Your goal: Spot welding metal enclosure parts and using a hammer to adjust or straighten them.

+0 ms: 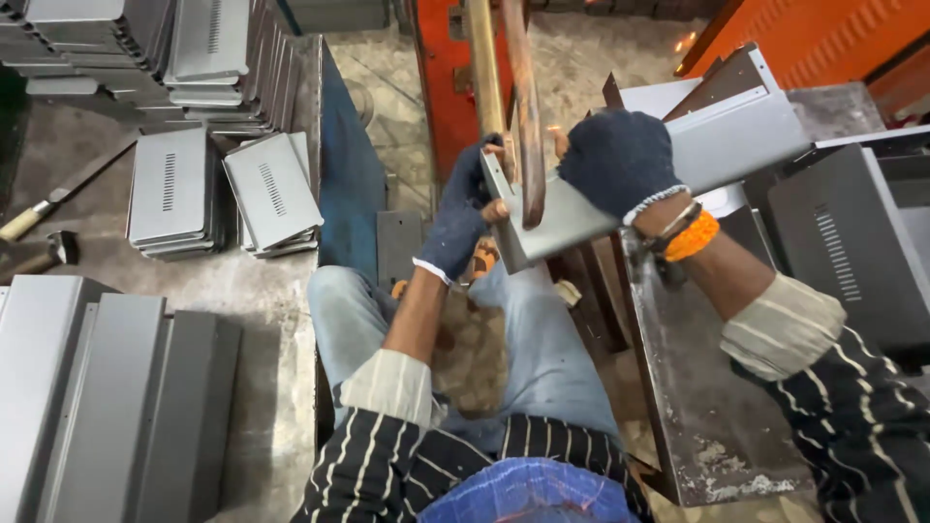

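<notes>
Both my hands wear dark knitted gloves and grip a bent grey sheet-metal panel. My left hand clasps the panel's near left end from below. My right hand presses on top of the panel near its middle. The panel's left end sits against two upright metal rods of an orange machine, one brass-coloured and one rusty brown. Small sparks glow by the rods close to my right hand. An orange band circles my right wrist.
Stacks of grey louvred panels lie on the floor at left, with more piled behind. Long folded grey sheets rest at lower left. A hammer lies at far left. A stained metal bench and dark panel stand at right.
</notes>
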